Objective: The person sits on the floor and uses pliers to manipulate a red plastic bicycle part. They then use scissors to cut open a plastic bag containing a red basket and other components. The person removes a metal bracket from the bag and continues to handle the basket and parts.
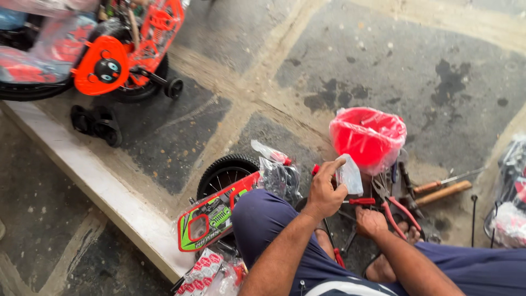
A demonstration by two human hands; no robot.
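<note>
Above the blue-clad knee (263, 219), a small clear plastic bag (349, 174), judged light, limp and slippery, is pinched at its edge by the left hand (324, 192), while the right hand (370, 221) is closed low among tools, its hold not discernible.

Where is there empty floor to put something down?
Bare floor lies beyond the red basket, toward the top right, and between the small black wheels and the bike wheel. It is crowded around the left hand holding a clear bag, the right hand, the pliers and wooden-handled tools.
</note>
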